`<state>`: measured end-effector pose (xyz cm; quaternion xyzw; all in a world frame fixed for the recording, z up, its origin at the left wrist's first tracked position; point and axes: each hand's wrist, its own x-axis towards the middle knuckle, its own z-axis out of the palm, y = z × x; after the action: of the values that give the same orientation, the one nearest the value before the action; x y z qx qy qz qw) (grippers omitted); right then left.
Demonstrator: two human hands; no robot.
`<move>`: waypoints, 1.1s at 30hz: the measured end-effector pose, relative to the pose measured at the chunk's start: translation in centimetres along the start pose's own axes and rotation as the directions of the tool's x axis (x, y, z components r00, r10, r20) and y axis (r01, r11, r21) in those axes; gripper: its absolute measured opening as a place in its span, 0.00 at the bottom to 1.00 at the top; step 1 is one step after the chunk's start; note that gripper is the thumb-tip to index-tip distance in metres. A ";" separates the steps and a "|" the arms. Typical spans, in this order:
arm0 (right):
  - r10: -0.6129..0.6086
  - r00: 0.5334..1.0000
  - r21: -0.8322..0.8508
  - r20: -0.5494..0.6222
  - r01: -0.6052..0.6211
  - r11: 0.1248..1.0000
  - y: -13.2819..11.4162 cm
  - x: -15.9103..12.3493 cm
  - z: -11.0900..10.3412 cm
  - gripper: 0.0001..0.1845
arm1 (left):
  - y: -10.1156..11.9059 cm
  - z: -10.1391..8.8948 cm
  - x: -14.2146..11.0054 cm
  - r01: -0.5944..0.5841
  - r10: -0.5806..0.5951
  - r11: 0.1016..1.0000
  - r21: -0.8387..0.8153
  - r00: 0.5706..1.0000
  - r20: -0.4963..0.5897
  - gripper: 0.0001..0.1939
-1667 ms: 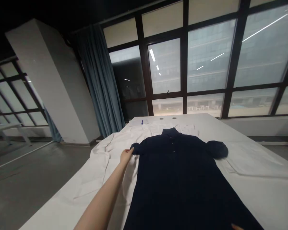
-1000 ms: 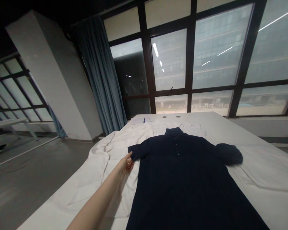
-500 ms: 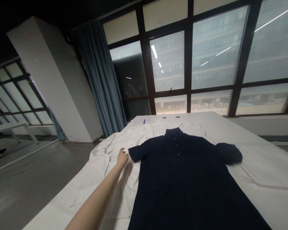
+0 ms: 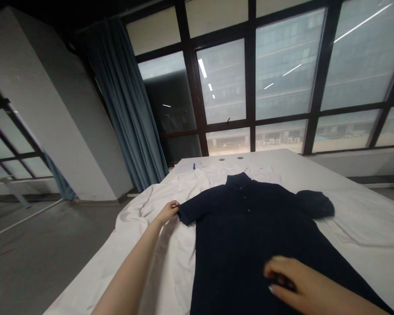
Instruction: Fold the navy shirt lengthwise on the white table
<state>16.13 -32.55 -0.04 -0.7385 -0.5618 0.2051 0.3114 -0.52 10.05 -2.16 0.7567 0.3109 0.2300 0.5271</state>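
Note:
A dark navy polo shirt (image 4: 249,227) lies face up on a table covered with a white sheet (image 4: 144,245), collar pointing away from me. My left hand (image 4: 169,211) reaches out to the shirt's left sleeve and pinches its hem. The right sleeve (image 4: 317,203) is folded over in a bunch. My right hand (image 4: 292,280) rests on the lower front of the shirt, fingers curled and pressing on the fabric.
A sheet of paper with a blue pen (image 4: 194,166) lies at the table's far end. A white garment (image 4: 259,170) lies beyond the collar. A blue curtain (image 4: 128,113), a grey pillar (image 4: 52,118) and large windows stand behind. Bare floor lies to the left.
My left hand has come back to the left sleeve and taken its hem after letting go. My right hand has come into view onto the shirt's lower front.

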 end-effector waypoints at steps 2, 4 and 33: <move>-0.077 0.985 0.201 0.157 0.045 0.978 -3.9 6.8 1.5 0.10 | 0.4 0.3 0.2 -0.019 0.019 0.999 -0.027 1.000 0.002 0.06; -0.023 0.996 0.289 0.080 -0.001 0.957 -6.9 13.0 4.7 0.12 | 0.9 0.6 0.4 -0.044 0.044 0.998 -0.049 0.999 -0.012 0.09; -0.072 0.962 -0.376 -0.264 -0.034 0.926 -8.1 21.7 16.2 0.06 | -3.6 -0.7 0.3 0.169 -0.128 0.980 0.108 0.940 -0.315 0.06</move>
<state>5.99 -6.63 -5.11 -0.8000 -0.5497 -0.0134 0.2401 -1.57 11.60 -5.29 0.7195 0.4599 0.2828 0.4367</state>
